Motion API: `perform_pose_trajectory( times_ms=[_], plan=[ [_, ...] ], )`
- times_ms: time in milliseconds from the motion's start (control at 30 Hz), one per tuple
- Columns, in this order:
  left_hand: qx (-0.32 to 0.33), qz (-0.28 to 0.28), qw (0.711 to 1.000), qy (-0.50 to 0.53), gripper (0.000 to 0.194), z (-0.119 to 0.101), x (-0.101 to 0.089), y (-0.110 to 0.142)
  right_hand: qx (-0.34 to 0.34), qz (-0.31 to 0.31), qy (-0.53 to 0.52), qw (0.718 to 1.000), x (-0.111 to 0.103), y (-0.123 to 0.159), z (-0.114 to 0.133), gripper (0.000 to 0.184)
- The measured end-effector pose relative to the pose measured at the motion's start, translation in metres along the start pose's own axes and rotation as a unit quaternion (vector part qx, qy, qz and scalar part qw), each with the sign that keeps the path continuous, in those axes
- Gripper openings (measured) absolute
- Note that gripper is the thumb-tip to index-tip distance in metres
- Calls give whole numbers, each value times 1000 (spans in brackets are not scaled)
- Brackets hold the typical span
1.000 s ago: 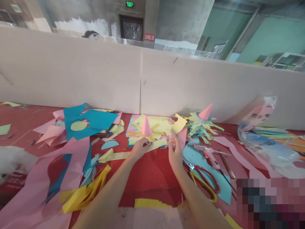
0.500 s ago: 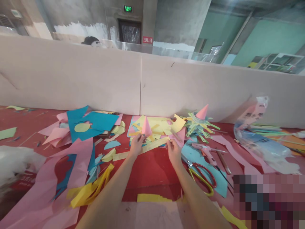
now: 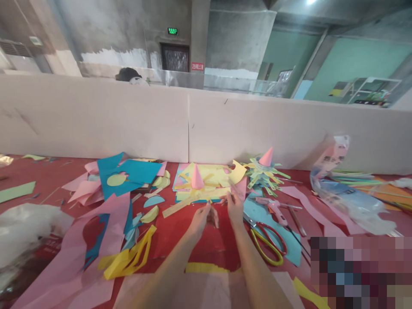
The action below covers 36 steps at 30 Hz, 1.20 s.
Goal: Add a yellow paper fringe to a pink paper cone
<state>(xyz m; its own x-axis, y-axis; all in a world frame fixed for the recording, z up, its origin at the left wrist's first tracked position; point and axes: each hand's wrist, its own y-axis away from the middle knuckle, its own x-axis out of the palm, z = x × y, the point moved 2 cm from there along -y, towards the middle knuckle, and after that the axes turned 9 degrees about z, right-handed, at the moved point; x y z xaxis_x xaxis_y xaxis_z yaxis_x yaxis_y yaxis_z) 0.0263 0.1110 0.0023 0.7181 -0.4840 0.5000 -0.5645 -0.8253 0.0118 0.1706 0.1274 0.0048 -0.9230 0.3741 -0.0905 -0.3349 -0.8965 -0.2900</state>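
My right hand (image 3: 235, 207) is closed at the right end of a long pale yellow paper strip (image 3: 180, 207), which slants down to the left. Just left of it, my left hand (image 3: 203, 218) has its thumb and finger pinched together; a tiny yellowish bit shows at the tips, too small to name. Behind the strip, a pink paper cone (image 3: 197, 178) stands upright with yellow paper strips spread around its base. It rests on stacked yellow, pink and blue sheets (image 3: 212, 172).
To the right lie scissors (image 3: 265, 242), a pink glue gun (image 3: 273, 208) and another pink cone (image 3: 266, 158) with fringed strips. Pink and blue paper scraps (image 3: 138, 174) and yellow strips (image 3: 131, 259) cover the left. A white partition (image 3: 128, 124) stands behind.
My left hand has moved away from the cone's base, down and to the right, close to my right hand. The strip has shifted slightly right. The camera view has tilted up.
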Motion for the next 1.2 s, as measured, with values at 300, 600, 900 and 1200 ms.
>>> perform_pose_trajectory(
  times_ms=[300, 600, 900, 1200],
  plan=[
    [-12, 2, 988, 153, 35, 6, -11, -2, 21, -60, -21, 998, -4, 7, 5, 34],
    [-30, 30, 979, 198, 39, 0, -11, -2, 19, -18, -43, 999, 14, 17, 30, 33],
    [-29, -28, 981, 192, 41, 1, -12, -5, 26, 40, -91, 995, 34, 27, 41, 29],
    [-24, -54, 980, 190, 26, 4, -14, -9, 43, 77, -145, 985, 34, 26, 44, 29]
  ],
)
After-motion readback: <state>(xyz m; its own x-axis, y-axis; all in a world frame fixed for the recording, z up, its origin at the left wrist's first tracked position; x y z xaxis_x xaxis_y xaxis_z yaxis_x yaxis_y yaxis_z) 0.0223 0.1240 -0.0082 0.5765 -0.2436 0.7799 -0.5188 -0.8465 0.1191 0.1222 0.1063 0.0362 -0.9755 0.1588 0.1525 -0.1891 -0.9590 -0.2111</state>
